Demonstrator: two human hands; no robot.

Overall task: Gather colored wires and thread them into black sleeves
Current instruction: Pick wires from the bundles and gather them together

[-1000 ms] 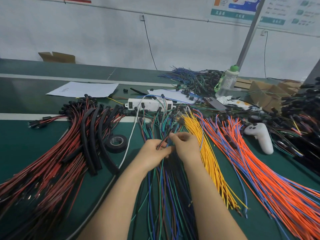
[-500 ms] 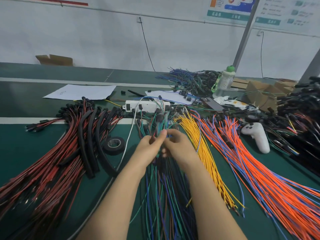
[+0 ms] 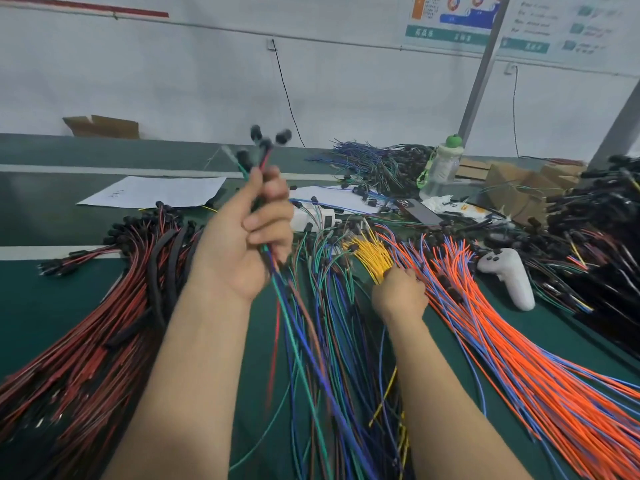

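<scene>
My left hand (image 3: 247, 244) is raised above the table and grips a small bunch of colored wires (image 3: 294, 327), green, blue and red, with black caps at their upper ends. My right hand (image 3: 400, 294) is down on the table at the yellow wires (image 3: 369, 252), its fingers curled into them; whether it holds one I cannot tell. A pile of mixed blue and green wires (image 3: 332, 341) lies between my arms. Black sleeves (image 3: 162, 271) lie among the red and black wires (image 3: 86, 348) on the left.
Orange and blue wires (image 3: 512, 344) fan out on the right beside a white controller (image 3: 509, 277). Behind are a white power strip (image 3: 317, 216), a paper sheet (image 3: 156, 192), a phone (image 3: 417, 209), a bottle (image 3: 440, 168) and dark wire heaps (image 3: 599, 230).
My left hand has lifted up and back with a few wires pulled from the pile. My right hand has let go and moved right, down to the yellow wires.
</scene>
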